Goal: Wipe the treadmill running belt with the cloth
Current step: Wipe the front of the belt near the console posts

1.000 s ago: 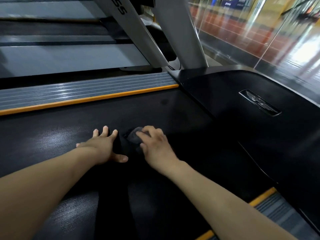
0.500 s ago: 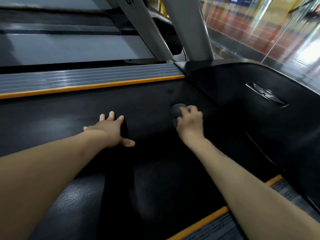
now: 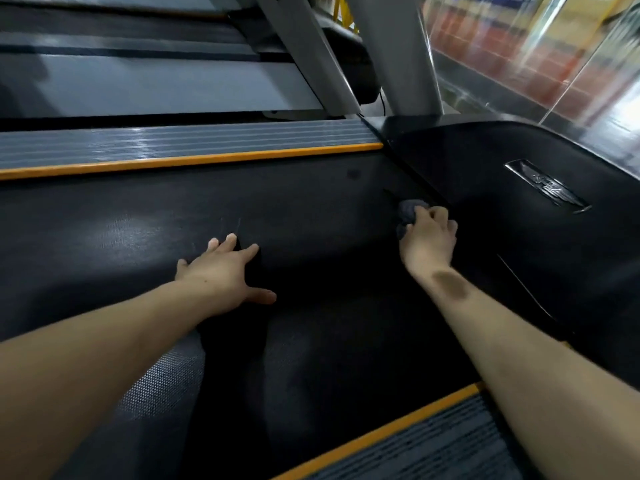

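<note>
The black running belt (image 3: pixel 145 244) of the treadmill fills the middle of the view. My right hand (image 3: pixel 427 239) grips a bunched dark grey cloth (image 3: pixel 407 211) and holds it down on the belt, right at the belt's front end where it meets the black motor cover (image 3: pixel 485 174). My left hand (image 3: pixel 225 275) lies flat on the belt with its fingers spread, well to the left of the cloth. Most of the cloth is hidden under my right fingers.
Grey ribbed side rails with orange edge strips run along the belt, one at the far side (image 3: pixel 180 147) and one at the near right (image 3: pixel 426 445). Two silver uprights (image 3: pixel 391 57) rise past the motor cover. A glass wall (image 3: pixel 540 53) stands at the right.
My right hand has slid the cloth away from my left hand, forward and to the right, up to the motor cover. My left hand has stayed flat on the belt.
</note>
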A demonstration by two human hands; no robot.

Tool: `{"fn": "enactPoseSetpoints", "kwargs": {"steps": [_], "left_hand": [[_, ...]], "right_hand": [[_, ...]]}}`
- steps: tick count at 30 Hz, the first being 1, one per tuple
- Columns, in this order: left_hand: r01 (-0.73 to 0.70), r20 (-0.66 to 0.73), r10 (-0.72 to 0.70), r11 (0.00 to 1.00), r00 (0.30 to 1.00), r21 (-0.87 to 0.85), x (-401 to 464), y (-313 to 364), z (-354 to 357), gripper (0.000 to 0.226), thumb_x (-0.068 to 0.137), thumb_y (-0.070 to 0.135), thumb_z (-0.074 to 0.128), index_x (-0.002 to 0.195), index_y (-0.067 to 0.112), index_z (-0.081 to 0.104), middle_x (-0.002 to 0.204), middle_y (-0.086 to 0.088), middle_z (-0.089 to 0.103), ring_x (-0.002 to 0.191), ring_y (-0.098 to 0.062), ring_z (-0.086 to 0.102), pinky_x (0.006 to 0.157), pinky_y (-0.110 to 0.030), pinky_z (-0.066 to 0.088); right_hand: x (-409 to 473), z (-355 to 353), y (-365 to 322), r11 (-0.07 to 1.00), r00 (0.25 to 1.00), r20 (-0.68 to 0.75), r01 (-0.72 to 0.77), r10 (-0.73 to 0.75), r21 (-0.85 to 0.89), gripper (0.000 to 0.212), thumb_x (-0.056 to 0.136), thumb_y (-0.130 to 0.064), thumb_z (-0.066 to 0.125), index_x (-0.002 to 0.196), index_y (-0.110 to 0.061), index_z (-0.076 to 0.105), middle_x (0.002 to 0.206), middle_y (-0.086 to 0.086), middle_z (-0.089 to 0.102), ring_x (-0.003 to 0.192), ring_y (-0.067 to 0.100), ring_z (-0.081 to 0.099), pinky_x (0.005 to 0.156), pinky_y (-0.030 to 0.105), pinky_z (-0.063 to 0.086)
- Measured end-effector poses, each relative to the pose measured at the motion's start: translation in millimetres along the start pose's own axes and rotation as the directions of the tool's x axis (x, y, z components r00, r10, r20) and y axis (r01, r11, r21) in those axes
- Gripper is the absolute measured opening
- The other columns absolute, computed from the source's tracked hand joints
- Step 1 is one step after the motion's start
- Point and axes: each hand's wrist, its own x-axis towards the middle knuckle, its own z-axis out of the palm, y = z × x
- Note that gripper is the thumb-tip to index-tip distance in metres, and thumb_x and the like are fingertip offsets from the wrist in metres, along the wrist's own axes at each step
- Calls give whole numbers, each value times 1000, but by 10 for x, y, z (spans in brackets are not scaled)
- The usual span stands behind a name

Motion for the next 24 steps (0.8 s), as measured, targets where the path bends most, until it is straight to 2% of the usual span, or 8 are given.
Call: {"fn": "enactPoseSetpoints", "kwargs": {"steps": [3,6,9,12,15,18,21,24], "left_hand": [[2,9,-2,1000,1000,-9,-2,-1,-10,111,65,82,68,156,48,14,168,7,-5,155,-21,-6,117,-67,16],[11,10,-11,1000,1000,-27,-22,-2,-18,111,65,80,70,156,48,14,168,8,-6,155,-20,-6,118,-66,14],[16,20,-16,999,1000,-37,-33,5,-22,111,65,80,70,155,49,13,168,9,-8,154,-19,-9,119,-65,11],[17,29,-17,999,999,-32,-55,7,-34,110,67,80,69,156,49,12,168,8,-9,154,-19,-10,119,-65,10],[5,34,-5,1000,999,-14,-70,21,-35,108,70,79,67,156,48,10,168,7,-9,154,-19,-10,118,-66,12],[9,43,-9,1000,999,3,-76,25,-54,108,71,79,66,156,48,8,168,7,-9,154,-20,-10,118,-66,13],[11,58,-12,1000,998,17,-75,46,-67,108,72,79,65,157,47,7,168,7,-11,154,-21,-11,118,-66,12],[16,48,-17,999,999,32,-73,55,-79,109,71,80,64,157,46,6,168,7,-11,154,-20,-10,119,-65,14]], "right_hand": [[-514,75,-568,975,978,15,207,-209,83,35,89,-24,58,123,-17,59,128,12,48,105,39,47,89,44,44],[-1100,79,-1044,856,872,33,471,-488,212,39,85,-22,60,124,-18,59,125,8,50,100,34,48,84,43,47],[-1111,24,-1015,752,778,37,594,-628,285,41,88,-23,60,129,-18,58,125,6,50,101,32,49,87,45,49],[-591,73,-542,840,852,26,511,-523,183,39,87,-22,58,125,-18,62,122,10,54,98,37,52,89,46,49],[-153,11,44,981,985,-12,175,-174,84,37,93,-21,55,130,-14,58,129,14,49,108,43,49,95,47,45],[-210,-8,-41,1000,1000,-10,15,-15,8,34,93,-21,57,127,-14,58,132,16,46,110,42,46,91,48,44],[-653,43,-578,984,984,-26,176,-175,39,31,87,-22,61,117,-16,62,123,14,51,100,41,50,81,45,47],[-1201,55,-1040,855,871,23,476,-490,207,40,84,-22,61,124,-20,60,123,7,51,98,33,50,82,43,48]]}}
